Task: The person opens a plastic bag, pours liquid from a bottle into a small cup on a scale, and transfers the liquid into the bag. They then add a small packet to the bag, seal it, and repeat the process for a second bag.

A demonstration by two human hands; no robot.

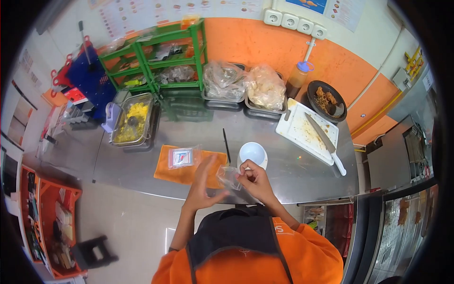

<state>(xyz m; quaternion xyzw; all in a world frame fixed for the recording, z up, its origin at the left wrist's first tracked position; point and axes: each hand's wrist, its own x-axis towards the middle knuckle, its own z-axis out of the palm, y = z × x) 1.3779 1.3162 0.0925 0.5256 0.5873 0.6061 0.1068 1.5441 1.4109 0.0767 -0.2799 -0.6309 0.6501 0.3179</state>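
A small clear plastic bag point(229, 178) hangs from the pinched fingers of my right hand point(254, 182), over the counter's front edge. My left hand point(204, 187) is just left of the bag, with thumb and fingers spread apart and nothing in its grip. Behind the right hand stands a white bowl point(252, 152). A thin black stick point(226, 144) lies beside the bowl. Farther left, an orange cloth point(166, 173) lies flat, bearing a clear packet with a printed label point(182, 157).
A knife point(323, 137) rests on a white cutting board point(299, 125) at right, near a stone mortar point(327, 100) with food. At the back are bagged food trays point(266, 87), a sauce bottle point(296, 80) and a green rack point(172, 61). A container of yellow pieces point(134, 120) stands left.
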